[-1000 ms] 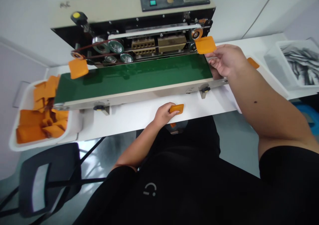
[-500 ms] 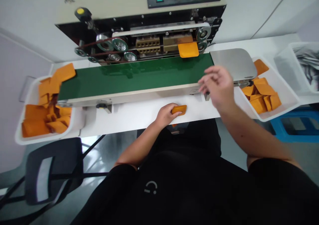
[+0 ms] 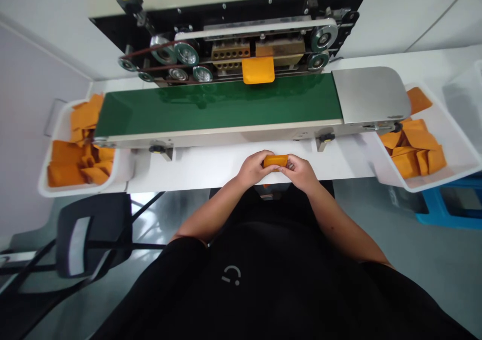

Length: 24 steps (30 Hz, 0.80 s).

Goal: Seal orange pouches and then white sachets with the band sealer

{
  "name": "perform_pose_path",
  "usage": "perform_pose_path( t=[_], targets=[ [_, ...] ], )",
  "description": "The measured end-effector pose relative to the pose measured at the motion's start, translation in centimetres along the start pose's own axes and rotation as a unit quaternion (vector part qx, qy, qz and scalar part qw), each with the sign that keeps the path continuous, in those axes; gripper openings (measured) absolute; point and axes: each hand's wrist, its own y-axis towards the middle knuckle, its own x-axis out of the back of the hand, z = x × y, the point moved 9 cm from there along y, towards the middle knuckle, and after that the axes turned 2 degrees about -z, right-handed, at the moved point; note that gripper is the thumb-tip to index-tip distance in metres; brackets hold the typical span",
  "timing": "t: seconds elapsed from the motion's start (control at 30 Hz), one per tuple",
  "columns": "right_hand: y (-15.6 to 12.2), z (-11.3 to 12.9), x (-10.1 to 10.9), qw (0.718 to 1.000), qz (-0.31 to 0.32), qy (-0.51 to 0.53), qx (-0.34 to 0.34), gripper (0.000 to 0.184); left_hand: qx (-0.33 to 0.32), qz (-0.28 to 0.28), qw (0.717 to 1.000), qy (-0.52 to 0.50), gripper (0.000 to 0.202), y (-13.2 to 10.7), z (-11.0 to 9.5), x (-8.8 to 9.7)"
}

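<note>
Between my two hands is a small orange pouch (image 3: 275, 161), above the white table's front edge. My left hand (image 3: 256, 169) grips its left end, and my right hand (image 3: 300, 172) pinches its right end. Behind them runs a green conveyor belt (image 3: 222, 109) on a sealing machine (image 3: 226, 8). Another orange pouch (image 3: 258, 71) hangs from the machine's band below the brass blocks, its lower edge over the belt. What the pouches contain is not visible.
A white bin (image 3: 42, 179) with several orange pouches stands at the belt's left end. At the right is another white bin (image 3: 461, 154) with several more. A black chair (image 3: 101, 214) is at lower left, a blue stool (image 3: 433, 212) at lower right.
My right hand has come down from beside the belt to the pouch in my left hand. The pouch in the machine has moved left along the band. The view has shifted somewhat.
</note>
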Motion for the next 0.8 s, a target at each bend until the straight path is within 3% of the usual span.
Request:
perform_pose_path(
  t=[0.2, 0.53, 0.67, 0.8],
  targets=[
    [0.7, -1.9, 0.5, 0.978, -0.054, 0.198, -0.043, 0.033, 0.021, 0.004, 0.999, -0.044, 0.053, 0.1, 0.2, -0.2],
    [0.8, -2.1, 0.2, 0.979, -0.039, 0.195, -0.035, 0.032, 0.010, 0.003, 1.000, -0.024, 0.023, 0.3, 0.3, -0.3],
    [0.7, -1.7, 0.3, 0.976, -0.048, 0.208, -0.030, 0.030, 0.009, -0.006, 1.000, -0.028, 0.025, 0.3, 0.4, -0.1],
    [0.1, -0.2, 1.8, 0.969, -0.112, 0.221, -0.011, 0.023, -0.010, 0.009, 0.998, -0.065, 0.031, 0.1, -0.4, 0.0]
  ],
)
